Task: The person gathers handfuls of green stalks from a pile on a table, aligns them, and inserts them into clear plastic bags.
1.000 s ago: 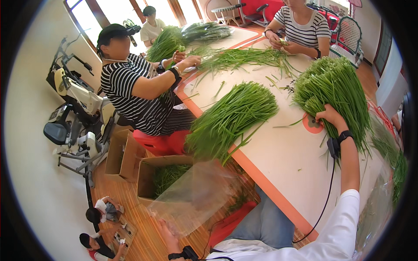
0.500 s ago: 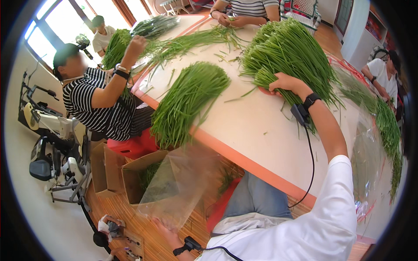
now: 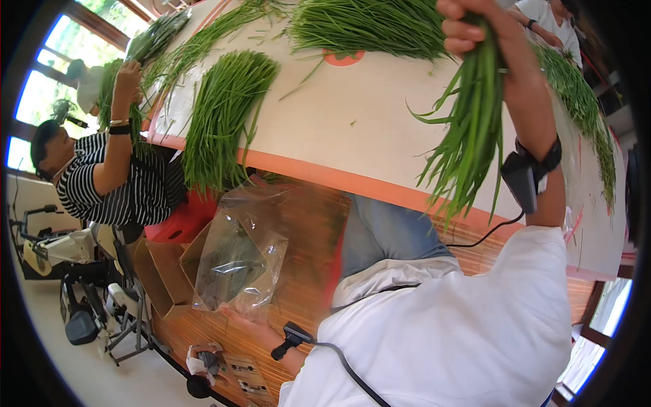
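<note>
the hands are apart: the right hand (image 3: 478, 28) clamps a bunch of green stalks (image 3: 471, 129), leaves hanging down, over the worktop (image 3: 366, 115); the left hand (image 3: 254, 325) holds a clear plastic bag (image 3: 234, 254).

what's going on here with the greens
The right hand holds up a bunch of long green stalks by the white, orange-edged table. The left hand holds a clear plastic bag beyond the edge. Larger green heaps lie on the table, where a person in a black-and-white striped shirt sits.
</note>
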